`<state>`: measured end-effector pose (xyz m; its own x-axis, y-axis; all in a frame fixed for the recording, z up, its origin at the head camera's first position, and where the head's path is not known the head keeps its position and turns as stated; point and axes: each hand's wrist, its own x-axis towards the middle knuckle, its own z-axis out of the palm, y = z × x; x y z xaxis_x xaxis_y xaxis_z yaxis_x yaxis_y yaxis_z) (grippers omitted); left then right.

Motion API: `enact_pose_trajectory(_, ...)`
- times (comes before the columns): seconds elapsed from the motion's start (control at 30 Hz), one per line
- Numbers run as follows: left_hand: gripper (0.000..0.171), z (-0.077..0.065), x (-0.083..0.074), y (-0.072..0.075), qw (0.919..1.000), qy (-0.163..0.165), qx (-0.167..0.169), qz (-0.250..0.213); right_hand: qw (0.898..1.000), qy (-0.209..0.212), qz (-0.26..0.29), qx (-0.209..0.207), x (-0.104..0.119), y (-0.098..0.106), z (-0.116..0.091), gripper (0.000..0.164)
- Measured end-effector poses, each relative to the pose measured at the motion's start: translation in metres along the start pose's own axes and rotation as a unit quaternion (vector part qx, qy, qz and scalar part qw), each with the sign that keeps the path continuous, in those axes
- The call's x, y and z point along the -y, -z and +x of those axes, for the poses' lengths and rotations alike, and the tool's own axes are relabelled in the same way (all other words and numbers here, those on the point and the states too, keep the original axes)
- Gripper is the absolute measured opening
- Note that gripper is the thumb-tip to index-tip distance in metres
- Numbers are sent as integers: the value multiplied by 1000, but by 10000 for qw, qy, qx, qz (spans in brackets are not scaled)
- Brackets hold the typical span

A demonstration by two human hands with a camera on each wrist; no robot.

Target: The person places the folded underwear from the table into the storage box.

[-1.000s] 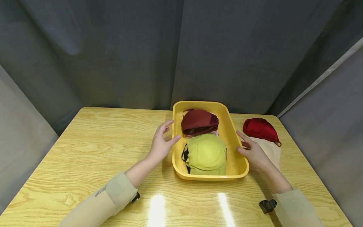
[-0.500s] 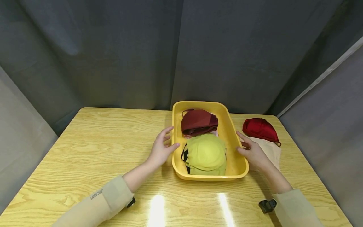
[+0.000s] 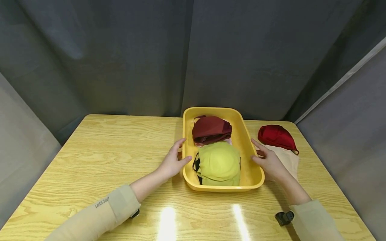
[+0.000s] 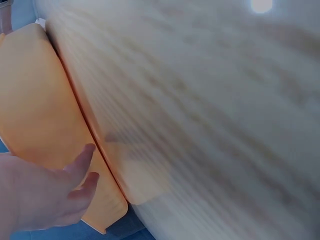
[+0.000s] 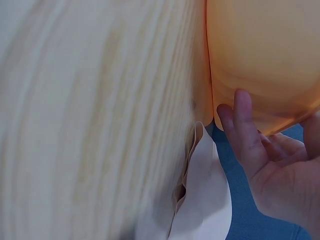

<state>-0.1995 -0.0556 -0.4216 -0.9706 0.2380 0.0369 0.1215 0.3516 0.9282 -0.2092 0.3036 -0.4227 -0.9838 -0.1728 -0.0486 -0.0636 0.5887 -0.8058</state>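
Note:
In the head view, a yellow plastic bin [image 3: 251,179] stands on the table. Folded inside it lie a dark red bra [image 3: 211,129] and, nearer, a lime-yellow bra [image 3: 219,164]. Black fabric and a strap peek out beside the lime one. My left hand [image 3: 173,163] is at the bin's left side, thumb over the rim and fingers along the outside. At the opposite side, my right hand [image 3: 269,162] has its thumb at the rim. The right wrist view shows its fingers [image 5: 243,120] fairly straight against the outer wall. Neither hand touches the bras.
Right of the bin, a bright red satin bra [image 3: 277,137] lies at the back of the wooden table [image 3: 120,147]. A thin beige fabric piece [image 3: 284,159] is partly under it and behind my right hand. Grey curtains [image 3: 135,60] close off the back and sides.
My left hand has slid toward me along the bin's left rim, and its fingers are now closer to the wall. The right hand, the bin and the bras have stayed practically still.

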Motion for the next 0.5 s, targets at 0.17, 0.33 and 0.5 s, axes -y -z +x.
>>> enact_pose_trajectory(0.17,70,2,4,2,9998,70,154,91,10000,2,-2,11,0,0,0,65)
enact_pose_trajectory(0.33,67,5,8,7,9994,63,336,37,10000,7,17,24,0,0,0,65)
enact_pose_trajectory(0.5,67,6,6,13,9953,344,690,-590,10000,39,-38,17,0,1,1,65)
